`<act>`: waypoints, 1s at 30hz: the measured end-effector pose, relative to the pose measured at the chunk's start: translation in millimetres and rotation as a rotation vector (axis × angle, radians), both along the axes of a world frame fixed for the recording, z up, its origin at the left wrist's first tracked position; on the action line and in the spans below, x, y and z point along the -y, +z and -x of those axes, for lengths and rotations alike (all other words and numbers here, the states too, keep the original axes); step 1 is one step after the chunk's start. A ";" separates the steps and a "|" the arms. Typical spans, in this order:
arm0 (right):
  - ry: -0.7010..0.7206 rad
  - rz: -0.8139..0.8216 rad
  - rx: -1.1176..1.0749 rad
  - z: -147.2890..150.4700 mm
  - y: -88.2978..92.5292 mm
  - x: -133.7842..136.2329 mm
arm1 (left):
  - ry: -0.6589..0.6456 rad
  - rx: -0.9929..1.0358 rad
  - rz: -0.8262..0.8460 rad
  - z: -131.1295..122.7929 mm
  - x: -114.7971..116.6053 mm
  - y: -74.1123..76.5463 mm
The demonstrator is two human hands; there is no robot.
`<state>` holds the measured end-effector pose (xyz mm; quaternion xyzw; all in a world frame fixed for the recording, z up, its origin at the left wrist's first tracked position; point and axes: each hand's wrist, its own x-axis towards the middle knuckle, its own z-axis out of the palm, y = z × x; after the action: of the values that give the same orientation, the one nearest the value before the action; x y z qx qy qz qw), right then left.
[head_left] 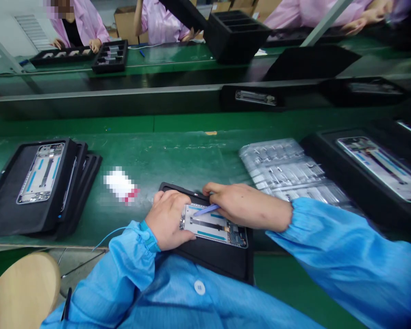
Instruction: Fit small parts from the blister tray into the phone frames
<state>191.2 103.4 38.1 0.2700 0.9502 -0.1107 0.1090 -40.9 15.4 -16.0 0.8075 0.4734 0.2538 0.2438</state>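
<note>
A phone frame (216,228) lies in a black tray (222,258) at the near edge of the green bench, partly over my lap. My left hand (169,219) is curled over the frame's left end, fingers closed and pressing on it. My right hand (241,205) is closed in a pinch on a slim blue tool (206,210), whose tip rests on the frame's upper part. Both arms wear blue sleeves.
A stack of black trays (7,201) with a phone frame (41,172) on top sits at left. A clear plastic sheet of small parts (287,171) lies at right, beside another tray with a frame (380,167). People in pink coats work across the conveyor (106,93).
</note>
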 end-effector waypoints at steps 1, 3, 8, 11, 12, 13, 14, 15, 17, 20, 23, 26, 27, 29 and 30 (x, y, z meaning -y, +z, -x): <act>0.018 -0.041 0.020 1.3 0.5 1.7 | 0.013 0.028 -0.004 0.6 0.0 -0.5; 0.048 -0.120 0.037 2.5 0.1 5.9 | 0.049 0.087 -0.016 1.6 0.3 -1.7; 0.066 -0.212 -0.075 -7.2 -14.1 16.7 | 0.096 0.102 -0.043 0.5 2.0 -3.5; -0.006 -0.198 -0.192 -19.8 -29.8 23.2 | 0.060 -0.008 -0.043 -2.3 3.5 -2.3; -0.051 -0.184 -0.232 -23.8 -34.7 25.2 | 0.051 -0.035 -0.040 -3.0 3.9 -1.7; -0.100 -0.167 -0.273 -27.2 -39.0 27.1 | 0.046 -0.053 -0.036 -3.6 4.3 -1.1; -0.148 -0.146 -0.313 -29.9 -42.2 28.6 | 0.044 -0.063 -0.034 -3.9 4.5 -0.5; -0.189 -0.118 -0.346 -31.7 -44.3 29.6 | 0.042 -0.068 -0.033 -4.1 4.6 0.1; -0.245 -0.051 -0.387 -32.3 -44.8 29.9 | 0.038 -0.072 -0.033 -4.0 4.5 1.1; -0.284 0.047 -0.410 -27.3 -38.4 26.1 | 0.033 -0.081 -0.032 -3.8 3.9 2.3; -0.290 0.100 -0.415 -20.2 -29.6 19.4 | 0.037 -0.091 -0.025 -4.2 3.5 3.3; -0.281 0.138 -0.372 -14.8 -22.7 12.2 | 0.037 -0.095 -0.018 -4.4 3.3 3.9; -0.276 0.152 -0.355 -13.5 -20.9 9.8 | 0.035 -0.095 -0.015 -4.4 3.3 3.9; -0.259 0.183 -0.323 -11.2 -17.6 5.0 | 0.031 -0.095 -0.007 -4.3 3.2 3.7; -0.249 0.199 -0.307 -10.2 -15.9 2.7 | 0.029 -0.096 -0.004 -4.3 3.2 3.5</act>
<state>201.4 100.7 22.2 0.3530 0.8995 -0.2563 -0.0252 -36.6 12.2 -12.5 0.8122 0.4958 0.2193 0.2155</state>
